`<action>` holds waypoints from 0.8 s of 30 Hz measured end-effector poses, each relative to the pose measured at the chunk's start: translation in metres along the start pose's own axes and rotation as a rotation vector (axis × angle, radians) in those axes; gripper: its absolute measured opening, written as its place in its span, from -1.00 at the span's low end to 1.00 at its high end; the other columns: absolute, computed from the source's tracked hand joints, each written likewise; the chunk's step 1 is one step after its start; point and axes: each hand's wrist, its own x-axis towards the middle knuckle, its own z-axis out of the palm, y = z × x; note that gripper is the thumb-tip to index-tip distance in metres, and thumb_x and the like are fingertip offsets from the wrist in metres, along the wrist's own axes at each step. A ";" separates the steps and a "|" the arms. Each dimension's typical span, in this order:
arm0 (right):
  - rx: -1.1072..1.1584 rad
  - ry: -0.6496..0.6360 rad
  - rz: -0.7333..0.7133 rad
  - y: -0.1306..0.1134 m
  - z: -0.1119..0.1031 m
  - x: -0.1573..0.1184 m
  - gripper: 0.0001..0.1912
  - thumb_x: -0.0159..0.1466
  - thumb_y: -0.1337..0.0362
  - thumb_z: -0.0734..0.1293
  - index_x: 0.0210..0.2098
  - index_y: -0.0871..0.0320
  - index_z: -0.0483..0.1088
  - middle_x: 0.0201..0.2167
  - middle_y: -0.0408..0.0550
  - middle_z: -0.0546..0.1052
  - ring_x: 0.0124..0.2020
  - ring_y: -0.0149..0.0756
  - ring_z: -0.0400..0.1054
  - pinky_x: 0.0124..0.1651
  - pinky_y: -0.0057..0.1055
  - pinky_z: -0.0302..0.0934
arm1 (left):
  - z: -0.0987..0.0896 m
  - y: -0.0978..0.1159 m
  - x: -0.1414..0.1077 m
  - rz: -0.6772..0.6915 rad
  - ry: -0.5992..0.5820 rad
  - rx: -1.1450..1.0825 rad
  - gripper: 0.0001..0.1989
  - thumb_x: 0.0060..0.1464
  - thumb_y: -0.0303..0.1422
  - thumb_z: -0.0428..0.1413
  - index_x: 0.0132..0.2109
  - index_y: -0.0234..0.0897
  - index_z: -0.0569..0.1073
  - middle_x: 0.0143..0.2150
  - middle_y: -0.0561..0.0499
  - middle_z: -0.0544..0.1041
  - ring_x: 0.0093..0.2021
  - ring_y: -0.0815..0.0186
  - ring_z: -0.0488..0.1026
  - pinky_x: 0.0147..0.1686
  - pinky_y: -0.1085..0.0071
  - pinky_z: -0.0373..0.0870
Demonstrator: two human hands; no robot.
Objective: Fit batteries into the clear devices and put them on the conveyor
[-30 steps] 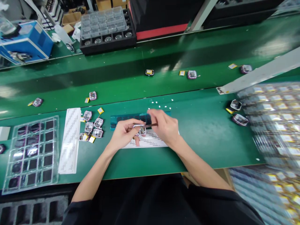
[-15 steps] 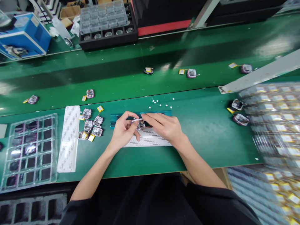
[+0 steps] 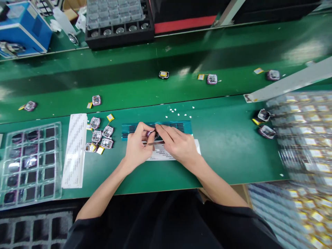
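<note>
My left hand (image 3: 138, 147) pinches a small open watch case (image 3: 156, 135) with a purple edge and dark inner parts between thumb and index finger. At the case's right side, the fingertips of my right hand (image 3: 181, 145) are pressed together; they hide much of it. A slim dark strip (image 3: 157, 142), perhaps a tool, shows beneath the right fingers. Under the hands lie a teal film sheet (image 3: 185, 126) with black bars and a white printed sheet (image 3: 163, 156). Several opened watch cases (image 3: 97, 136) with yellow-edged batteries (image 3: 100, 149) are clustered left of my hands.
To the left are a white printed strip (image 3: 74, 152) and a clear compartment tray (image 3: 59, 159). Small white bits (image 3: 175, 110) lie beyond my hands. Stacked clear trays (image 3: 306, 135) stand at right beside two watch cases (image 3: 267, 131). Farther back sits a black tray (image 3: 116, 40).
The watch case has been tilted between my fingers, so its purple edge now shows. My right hand has shifted slightly, and the white sheet under it shows farther right.
</note>
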 end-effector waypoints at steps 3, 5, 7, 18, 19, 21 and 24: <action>0.189 -0.027 0.045 0.002 0.002 0.004 -0.58 0.42 0.51 0.17 0.14 0.21 0.50 -0.03 0.08 0.64 -0.19 -0.21 0.57 -0.29 -0.35 0.48 | 0.002 -0.003 0.001 0.038 0.073 0.083 -0.89 0.18 -0.44 0.13 -0.25 -0.20 0.30 -0.55 0.20 0.47 -0.64 0.48 0.44 -0.61 0.59 0.33; 0.431 -0.031 0.077 0.006 0.000 0.009 -0.65 0.45 0.45 0.18 0.07 0.20 0.54 -0.05 0.06 0.64 -0.14 -0.21 0.57 -0.17 -0.31 0.49 | 0.004 -0.002 0.001 0.084 0.115 0.123 -0.87 0.15 -0.47 0.13 -0.30 -0.21 0.30 -0.53 0.19 0.47 -0.63 0.50 0.42 -0.59 0.60 0.32; 0.649 -0.024 0.164 0.008 -0.004 0.014 -0.74 0.48 0.34 0.23 -0.06 0.18 0.57 -0.16 0.00 0.65 -0.24 -0.29 0.53 -0.20 -0.35 0.45 | 0.004 0.000 0.000 0.119 0.111 0.111 -0.87 0.14 -0.47 0.13 -0.31 -0.21 0.30 -0.53 0.19 0.45 -0.61 0.50 0.41 -0.57 0.60 0.31; 1.208 -0.074 0.567 0.006 -0.004 0.021 -0.56 0.28 -0.15 0.46 -0.36 0.12 0.45 -0.48 -0.20 0.37 -0.51 -0.43 0.14 -0.48 -0.40 0.04 | 0.003 -0.008 0.000 0.127 -0.044 0.007 -0.84 0.23 -0.42 0.16 -0.13 -0.21 0.30 -0.48 0.19 0.49 -0.54 0.48 0.45 -0.45 0.55 0.37; 1.202 -0.040 0.571 0.005 -0.004 0.022 -0.57 0.28 -0.14 0.47 -0.37 0.11 0.46 -0.47 -0.19 0.38 -0.50 -0.43 0.16 -0.47 -0.39 0.05 | 0.003 -0.009 0.001 0.132 -0.051 0.001 -0.84 0.23 -0.42 0.17 -0.10 -0.22 0.32 -0.48 0.19 0.51 -0.55 0.49 0.45 -0.45 0.55 0.38; 1.179 0.002 0.570 0.005 -0.007 0.024 -0.57 0.28 -0.13 0.48 -0.38 0.11 0.48 -0.46 -0.17 0.40 -0.49 -0.43 0.18 -0.47 -0.39 0.05 | 0.003 -0.008 0.002 0.139 -0.048 -0.025 -0.86 0.26 -0.40 0.16 -0.08 -0.24 0.36 -0.49 0.19 0.53 -0.60 0.50 0.41 -0.50 0.56 0.38; 1.138 0.037 0.617 0.014 -0.019 0.025 -0.48 0.36 -0.19 0.37 -0.48 0.12 0.46 -0.54 -0.16 0.39 -0.57 -0.45 0.16 -0.52 -0.39 0.04 | 0.005 -0.005 -0.002 0.220 0.012 0.033 -0.90 0.32 -0.35 0.13 -0.09 -0.27 0.47 -0.45 0.12 0.60 -0.60 0.49 0.44 -0.52 0.54 0.40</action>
